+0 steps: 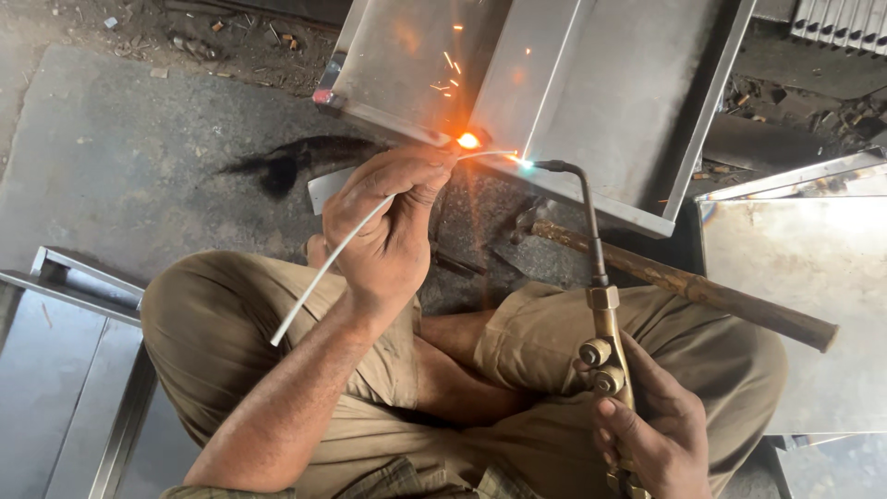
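Left hand (388, 231) pinches a white rod (323, 273), tip fed toward the glowing spot (469, 140) at twelve o'clock on the steel tray (610, 102), while right hand (651, 434), closed around the brass torch (605, 342), aims flame there.

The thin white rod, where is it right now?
In the head view, the thin white rod sits in the left hand, left of centre. Its tip reaches the glowing spot on the steel tray's edge, opposite the torch held by the right hand.

The left hand (388, 226) is curled shut, reaching toward twelve o'clock. The right hand (651, 430) grips low at five o'clock.
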### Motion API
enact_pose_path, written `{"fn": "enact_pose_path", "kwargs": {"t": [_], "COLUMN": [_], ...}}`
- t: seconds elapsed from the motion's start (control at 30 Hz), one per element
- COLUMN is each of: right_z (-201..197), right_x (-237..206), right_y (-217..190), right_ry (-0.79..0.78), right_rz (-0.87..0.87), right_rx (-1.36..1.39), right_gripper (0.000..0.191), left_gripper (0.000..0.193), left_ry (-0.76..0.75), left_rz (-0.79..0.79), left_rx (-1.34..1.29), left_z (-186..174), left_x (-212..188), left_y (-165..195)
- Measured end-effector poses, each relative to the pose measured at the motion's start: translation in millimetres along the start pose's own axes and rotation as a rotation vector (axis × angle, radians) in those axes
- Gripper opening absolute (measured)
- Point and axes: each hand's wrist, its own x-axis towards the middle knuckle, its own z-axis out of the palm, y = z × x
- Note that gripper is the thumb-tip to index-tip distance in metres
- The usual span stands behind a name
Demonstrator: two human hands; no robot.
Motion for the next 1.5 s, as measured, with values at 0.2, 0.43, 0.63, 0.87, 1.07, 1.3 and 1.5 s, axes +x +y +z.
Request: {"fn": "enact_pose_path", "kwargs": {"t": [0.2,0.43,0.63,0.87,1.07,1.3,1.5], "right_z": [2.4,-4.2,-5.7,-3.2,-2.5,-3.4,-3.8], "right_x": [4.1,4.9,6.4,6.6,6.1,5.7,5.4], "right_y": [-3.0,3.4,3.3,3.8,3.5,5.4,6.0], "right_ry": [-0.043,-0.083,-0.078,-0.085,-0.051,-0.061,-0.069], "right_rz": [0.004,-0.034,-0.014,-0.038,-0.009,-0.003,-0.029], "right_rx": [-0.003,0.0,-0.022,-0.014,-0.065,-0.042,-0.032], "right_gripper": [0.077,0.078,0.078,0.077,0.077,0.077,0.076], "left_gripper": [0.012,0.012,0.013,0.012,0.014,0.014,0.013], "left_ry": [0.003,-0.015,-0.017,-0.028,-0.043,-0.033,-0.045], "left_rz": [-0.002,-0.02,-0.002,-0.02,0.01,-0.01,0.001], "left_rx": [-0.04,-0.041,0.015,0.012,0.007,-0.006,0.009], "left_z": [0.9,5.0,5.7,6.4,7.0,6.9,7.5], "left_x": [-3.0,-4.9,-0.6,-1.1,0.1,-1.0,-0.7], "left_y": [-5.8,-5.7,-3.8,-2.7,-4.6,-4.5,-4.9]}}
